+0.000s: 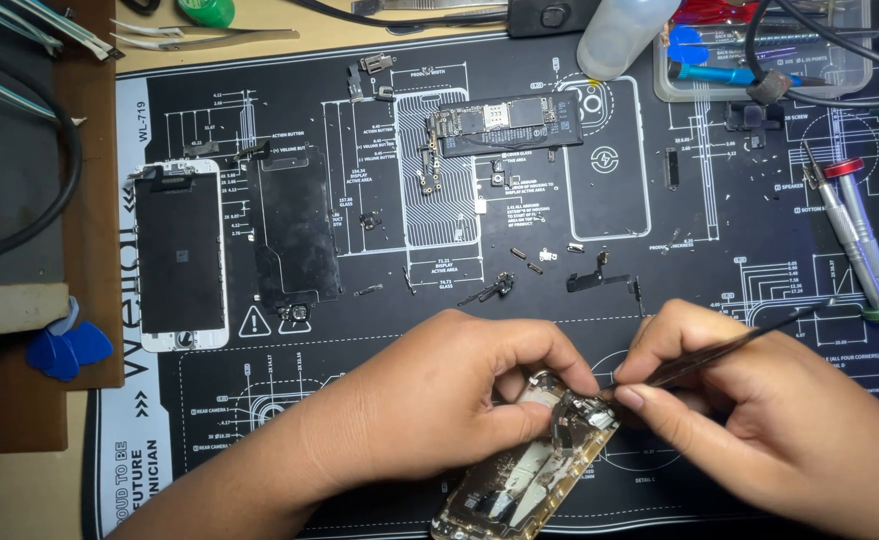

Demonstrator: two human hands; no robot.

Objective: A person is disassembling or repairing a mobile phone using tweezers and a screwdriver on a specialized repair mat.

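Under my fingertips sat the opened phone shell (524,465), long axis slanting lower-left to upper-right. My left hand (439,400) pinched its top end; my right hand (749,410) gripped tweezers (719,355) pointing left into it.

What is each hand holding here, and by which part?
The left hand grips the opened phone body at its upper end. The right hand pinches black tweezers along their middle, tips at the phone's top corner.

- Left hand (429,400), lower middle of the frame: bare, no glove, no ring, short trimmed nails.
- Right hand (749,410), lower right: bare, no ring, short nails.
- Both forearms bare, no sleeves, no watch showing.
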